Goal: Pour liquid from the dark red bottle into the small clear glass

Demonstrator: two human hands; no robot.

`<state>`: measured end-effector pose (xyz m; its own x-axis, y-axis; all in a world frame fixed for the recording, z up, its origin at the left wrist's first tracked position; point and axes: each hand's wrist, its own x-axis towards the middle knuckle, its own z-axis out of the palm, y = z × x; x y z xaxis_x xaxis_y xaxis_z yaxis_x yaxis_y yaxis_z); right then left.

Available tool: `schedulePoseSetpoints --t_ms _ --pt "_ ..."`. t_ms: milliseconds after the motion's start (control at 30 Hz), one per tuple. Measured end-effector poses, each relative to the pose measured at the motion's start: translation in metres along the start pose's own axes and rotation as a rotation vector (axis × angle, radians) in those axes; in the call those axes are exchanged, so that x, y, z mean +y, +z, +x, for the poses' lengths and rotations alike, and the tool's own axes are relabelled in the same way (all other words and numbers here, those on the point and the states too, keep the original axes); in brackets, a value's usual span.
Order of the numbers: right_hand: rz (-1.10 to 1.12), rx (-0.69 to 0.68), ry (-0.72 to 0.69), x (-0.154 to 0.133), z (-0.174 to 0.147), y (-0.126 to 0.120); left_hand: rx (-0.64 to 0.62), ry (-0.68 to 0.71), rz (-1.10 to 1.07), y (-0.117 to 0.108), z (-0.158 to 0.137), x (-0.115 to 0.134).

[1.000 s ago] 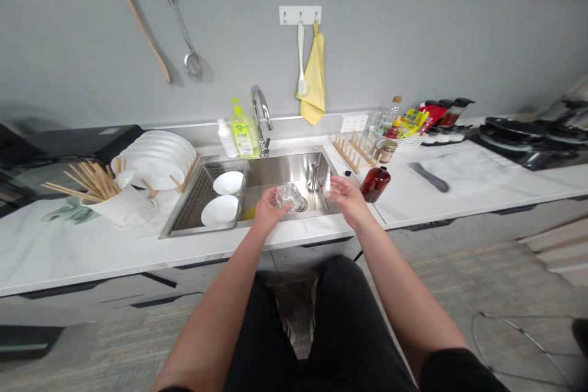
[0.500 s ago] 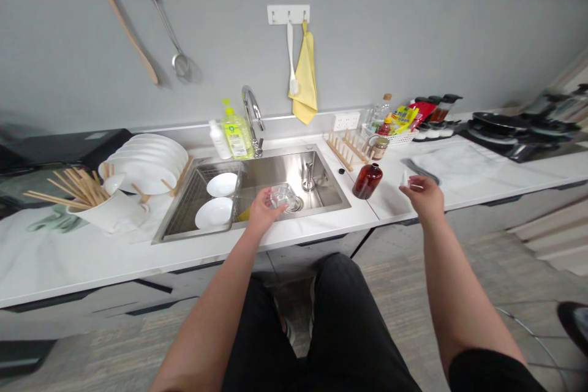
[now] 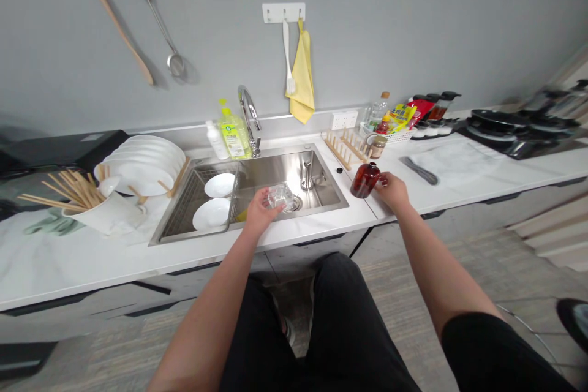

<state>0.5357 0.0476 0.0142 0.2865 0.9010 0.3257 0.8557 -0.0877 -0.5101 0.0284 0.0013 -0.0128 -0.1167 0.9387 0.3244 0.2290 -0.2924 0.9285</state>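
My left hand point(image 3: 261, 211) holds a small clear container point(image 3: 280, 197) over the front of the steel sink point(image 3: 271, 165). To the right of the sink, a brown bottle point(image 3: 365, 180) stands upright and uncapped on the counter. My right hand point(image 3: 392, 191) has its fingers curled at the bottle's right side, with the fingertips partly hidden there. A small black cap point(image 3: 339, 170) lies on the counter left of the bottle. Beyond my right hand lies a grey cloth-like strip point(image 3: 419, 171).
White bowls point(image 3: 212, 214) sit in a wire basket in the sink's left part. Soap bottles point(image 3: 235, 135) and a faucet point(image 3: 250, 116) stand behind. A wooden rack point(image 3: 340, 150) and a jar point(image 3: 378, 147) are back right. Plates point(image 3: 138, 165) and a chopstick holder point(image 3: 108, 214) stand left.
My right hand has moved left to the brown bottle; the small white thing at its fingertips no longer shows. My left hand still holds the clear container over the sink.
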Motion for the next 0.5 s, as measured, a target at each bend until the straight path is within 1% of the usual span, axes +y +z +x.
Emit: schedulePoseSetpoints --t_ms 133,367,500 --pt "-0.046 -0.028 -0.059 -0.001 -0.002 0.006 -0.003 -0.002 -0.022 0.000 0.000 -0.002" --pt "-0.074 0.037 -0.136 0.004 -0.002 0.012 -0.007 -0.009 -0.015 0.000 0.001 -0.003" --pt "-0.087 0.054 -0.156 0.007 -0.002 0.015 -0.006 -0.024 -0.028 0.001 0.001 -0.003"
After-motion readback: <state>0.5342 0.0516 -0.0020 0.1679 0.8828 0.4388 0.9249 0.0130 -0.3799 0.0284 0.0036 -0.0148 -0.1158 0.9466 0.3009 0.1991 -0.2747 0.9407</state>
